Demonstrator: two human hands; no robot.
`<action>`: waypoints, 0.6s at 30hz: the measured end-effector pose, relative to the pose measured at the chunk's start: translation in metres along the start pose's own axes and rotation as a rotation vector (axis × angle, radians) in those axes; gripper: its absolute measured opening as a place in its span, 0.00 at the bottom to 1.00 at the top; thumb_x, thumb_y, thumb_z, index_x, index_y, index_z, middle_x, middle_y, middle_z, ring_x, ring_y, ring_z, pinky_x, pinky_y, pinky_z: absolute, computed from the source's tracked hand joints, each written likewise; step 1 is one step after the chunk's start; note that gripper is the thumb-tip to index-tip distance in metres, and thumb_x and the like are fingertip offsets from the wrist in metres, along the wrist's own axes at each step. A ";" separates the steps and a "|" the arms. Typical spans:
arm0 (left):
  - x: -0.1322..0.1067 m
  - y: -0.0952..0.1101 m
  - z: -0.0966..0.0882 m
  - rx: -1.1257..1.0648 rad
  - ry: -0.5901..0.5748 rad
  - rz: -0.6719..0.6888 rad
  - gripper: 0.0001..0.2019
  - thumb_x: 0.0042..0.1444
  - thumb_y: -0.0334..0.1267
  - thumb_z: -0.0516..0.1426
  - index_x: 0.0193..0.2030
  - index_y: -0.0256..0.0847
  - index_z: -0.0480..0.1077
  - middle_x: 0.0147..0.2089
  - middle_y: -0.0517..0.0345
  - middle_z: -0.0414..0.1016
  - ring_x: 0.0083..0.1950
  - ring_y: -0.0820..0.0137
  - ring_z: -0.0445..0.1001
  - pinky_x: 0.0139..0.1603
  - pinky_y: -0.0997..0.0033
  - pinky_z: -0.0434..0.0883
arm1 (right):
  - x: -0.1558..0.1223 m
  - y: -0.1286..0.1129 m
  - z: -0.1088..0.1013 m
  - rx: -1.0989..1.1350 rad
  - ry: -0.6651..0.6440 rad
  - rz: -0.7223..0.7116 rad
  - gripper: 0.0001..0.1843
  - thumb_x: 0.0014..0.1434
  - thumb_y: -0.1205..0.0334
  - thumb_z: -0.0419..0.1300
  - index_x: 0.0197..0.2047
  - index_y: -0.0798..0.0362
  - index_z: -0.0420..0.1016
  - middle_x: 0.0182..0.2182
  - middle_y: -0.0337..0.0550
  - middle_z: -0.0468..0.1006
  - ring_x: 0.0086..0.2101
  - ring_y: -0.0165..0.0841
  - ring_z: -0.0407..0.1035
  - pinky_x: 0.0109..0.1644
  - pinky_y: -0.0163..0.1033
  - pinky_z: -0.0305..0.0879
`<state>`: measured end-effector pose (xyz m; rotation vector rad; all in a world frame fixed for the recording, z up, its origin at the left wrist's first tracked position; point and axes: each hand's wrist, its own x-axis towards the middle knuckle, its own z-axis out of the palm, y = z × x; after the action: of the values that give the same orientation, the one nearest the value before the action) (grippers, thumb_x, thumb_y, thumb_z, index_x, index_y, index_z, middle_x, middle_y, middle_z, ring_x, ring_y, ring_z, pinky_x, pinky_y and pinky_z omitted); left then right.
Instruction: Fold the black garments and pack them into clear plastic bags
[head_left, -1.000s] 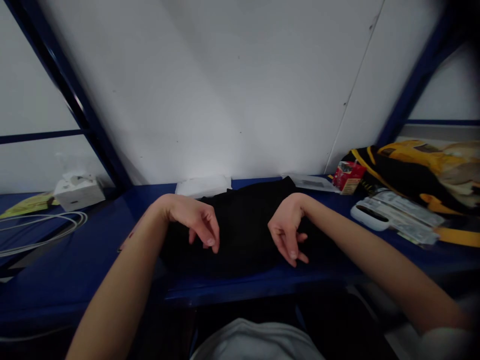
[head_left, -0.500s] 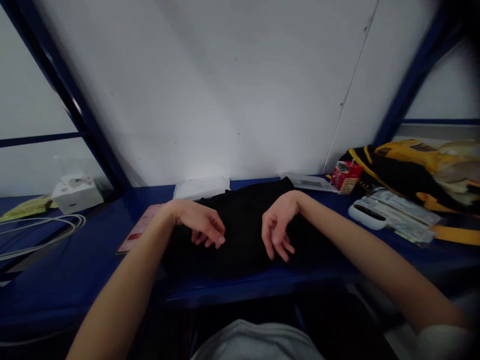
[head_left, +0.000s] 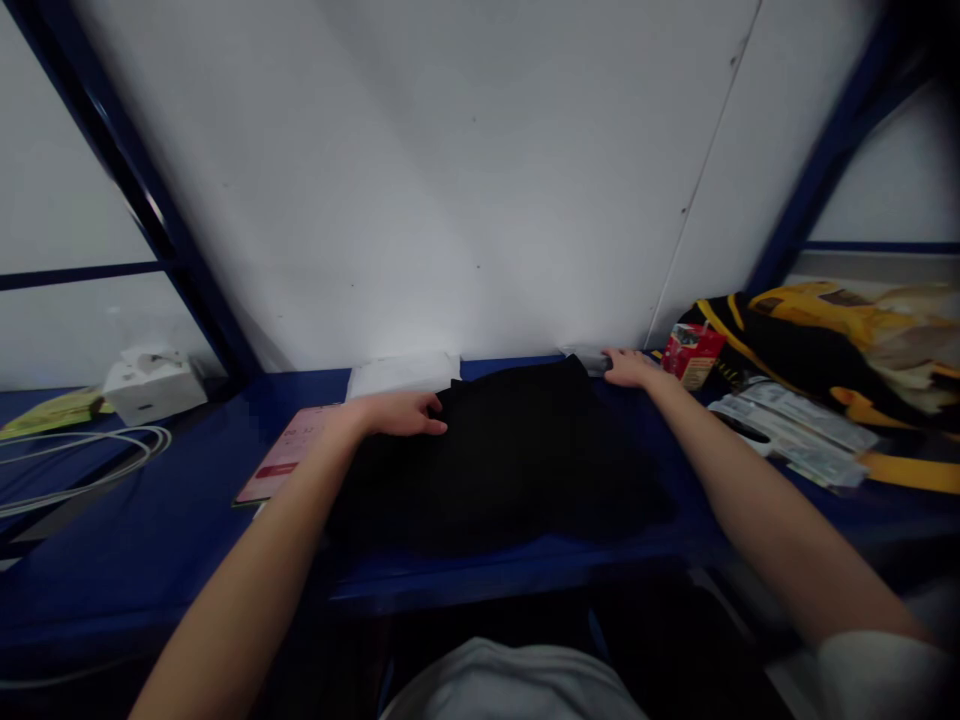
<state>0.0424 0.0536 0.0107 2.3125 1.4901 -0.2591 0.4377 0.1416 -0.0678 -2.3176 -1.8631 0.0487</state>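
Observation:
A piece of black cloth (head_left: 495, 460), apparently a folded garment, lies spread in front of me. My left hand (head_left: 405, 412) is at its far left edge, thumb and forefinger apart, with nothing visible between them. Further back on the right, my right hand (head_left: 628, 367) has its fingers over a flat, see-through plastic bag (head_left: 589, 358) and appears to grip it; the hand hides much of the bag. Behind the cloth, against the wall, lies a white flat packet (head_left: 405, 374).
A phone with a pink screen (head_left: 281, 460) lies left of the cloth on the blue table (head_left: 180, 510). Tissue box (head_left: 154, 388) and white cable (head_left: 161, 440) are further left. On the right are a red box (head_left: 691, 352), plastic packets (head_left: 810, 425) and a black-yellow bag (head_left: 795, 340).
Both hands have moved off the middle of the cloth. The left went up and slightly left to its far edge; the right reached back and right onto the plastic bag.

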 end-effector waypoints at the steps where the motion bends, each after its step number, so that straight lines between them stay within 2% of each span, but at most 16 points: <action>1: -0.001 0.002 0.000 0.014 -0.003 -0.005 0.31 0.47 0.54 0.50 0.55 0.38 0.59 0.48 0.50 0.70 0.42 0.65 0.69 0.40 0.71 0.63 | 0.001 0.004 0.002 -0.004 0.001 0.013 0.33 0.49 0.62 0.53 0.60 0.55 0.55 0.55 0.58 0.59 0.54 0.52 0.52 0.53 0.54 0.51; 5: -0.005 0.007 0.000 0.040 -0.039 -0.004 0.35 0.47 0.55 0.50 0.59 0.38 0.55 0.50 0.50 0.69 0.45 0.64 0.68 0.42 0.72 0.62 | 0.004 0.012 0.005 -0.026 0.026 0.054 0.34 0.49 0.58 0.53 0.60 0.54 0.53 0.55 0.58 0.59 0.53 0.52 0.54 0.51 0.54 0.54; 11: -0.005 0.005 0.000 0.041 -0.054 -0.014 0.36 0.46 0.56 0.50 0.60 0.39 0.54 0.51 0.50 0.68 0.46 0.63 0.68 0.43 0.71 0.62 | -0.004 0.008 -0.002 -0.016 0.161 0.173 0.22 0.51 0.64 0.52 0.50 0.58 0.66 0.45 0.62 0.69 0.47 0.51 0.63 0.45 0.51 0.60; 14: -0.005 0.004 0.000 0.037 -0.048 0.000 0.35 0.46 0.56 0.50 0.59 0.39 0.55 0.51 0.51 0.69 0.46 0.63 0.68 0.44 0.70 0.62 | -0.009 0.004 -0.012 0.036 0.284 0.219 0.19 0.52 0.64 0.53 0.48 0.59 0.68 0.42 0.64 0.70 0.44 0.51 0.65 0.43 0.51 0.60; 18: -0.004 0.002 0.000 0.024 0.008 0.022 0.32 0.48 0.54 0.50 0.57 0.38 0.58 0.47 0.52 0.71 0.44 0.63 0.69 0.43 0.69 0.63 | -0.017 -0.012 -0.030 0.008 0.518 0.220 0.17 0.52 0.62 0.53 0.45 0.59 0.69 0.39 0.59 0.73 0.40 0.46 0.67 0.39 0.46 0.60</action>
<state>0.0423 0.0498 0.0122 2.3500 1.4717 -0.2640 0.4267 0.1239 -0.0377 -2.2366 -1.3507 -0.4691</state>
